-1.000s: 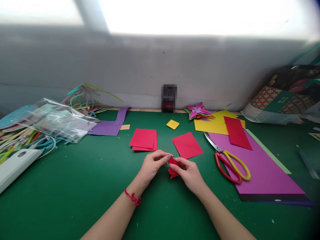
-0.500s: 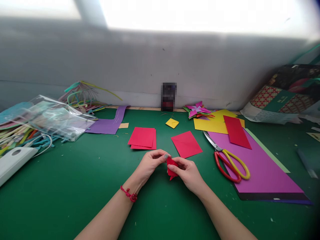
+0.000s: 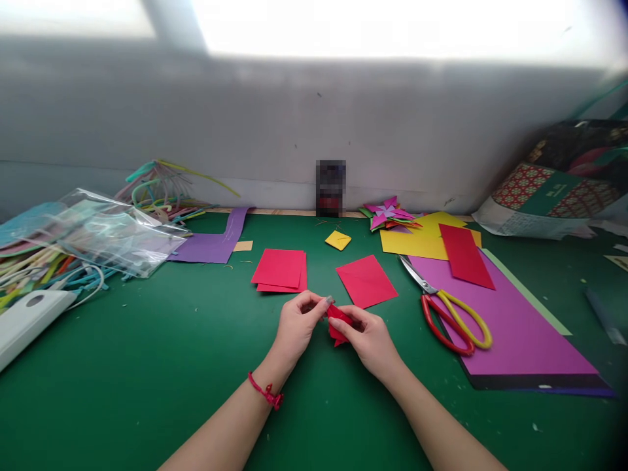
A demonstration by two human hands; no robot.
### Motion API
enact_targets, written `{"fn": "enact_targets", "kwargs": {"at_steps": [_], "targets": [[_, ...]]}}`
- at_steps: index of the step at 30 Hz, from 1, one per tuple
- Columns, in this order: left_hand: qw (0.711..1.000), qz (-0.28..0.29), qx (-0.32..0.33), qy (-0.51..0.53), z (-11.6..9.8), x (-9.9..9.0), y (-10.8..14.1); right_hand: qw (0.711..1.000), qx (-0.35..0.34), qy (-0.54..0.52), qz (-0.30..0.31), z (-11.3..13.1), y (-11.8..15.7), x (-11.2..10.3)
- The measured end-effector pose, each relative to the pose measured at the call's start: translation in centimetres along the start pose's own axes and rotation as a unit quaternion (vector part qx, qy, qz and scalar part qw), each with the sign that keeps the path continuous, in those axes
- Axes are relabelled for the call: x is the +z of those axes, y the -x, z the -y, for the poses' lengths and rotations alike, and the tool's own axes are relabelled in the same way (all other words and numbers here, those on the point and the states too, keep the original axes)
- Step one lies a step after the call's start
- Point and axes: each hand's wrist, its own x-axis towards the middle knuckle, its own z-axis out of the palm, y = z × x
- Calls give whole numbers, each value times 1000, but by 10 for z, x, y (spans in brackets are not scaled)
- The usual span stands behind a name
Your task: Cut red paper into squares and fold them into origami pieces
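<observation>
A small folded piece of red paper (image 3: 340, 316) is held between my two hands above the green table. My left hand (image 3: 300, 324) pinches its upper left end between thumb and fingertips. On the other side, my right hand (image 3: 365, 333) grips its right part, thumb across the front; the fingers behind are partly hidden. Just beyond the hands lie a stack of red paper squares (image 3: 279, 269) on the left and a creased red square (image 3: 367, 281) on the right. A small yellow folded paper (image 3: 338, 240) rests farther back.
Scissors (image 3: 449, 314) with red and yellow handles lie partly on purple sheets (image 3: 530, 340) at right. Folded paper stars (image 3: 387, 214) sit near the wall. At left are a clear plastic bag (image 3: 122, 229), pipe cleaners (image 3: 161, 190) and a white device (image 3: 34, 320).
My left wrist has shifted slightly right and turned. The folded red paper has tilted a little between my fingers, both hands still on it.
</observation>
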Motion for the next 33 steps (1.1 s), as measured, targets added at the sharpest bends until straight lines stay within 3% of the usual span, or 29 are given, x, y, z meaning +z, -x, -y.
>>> {"fn": "enact_targets", "kwargs": {"at_steps": [6, 13, 23, 33], "targets": [[996, 78, -12, 40, -3, -1, -3, 999, 21, -50, 0, 0, -2, -3], [995, 94, 1, 20, -1, -6, -6, 998, 26, -59, 22, -2, -1, -3], [996, 79, 33, -16, -3, 4, 2, 999, 21, -37, -1, 0, -2, -4], [983, 19, 97, -155, -1, 4, 7, 999, 0, 27, -22, 3, 2, 0]]}}
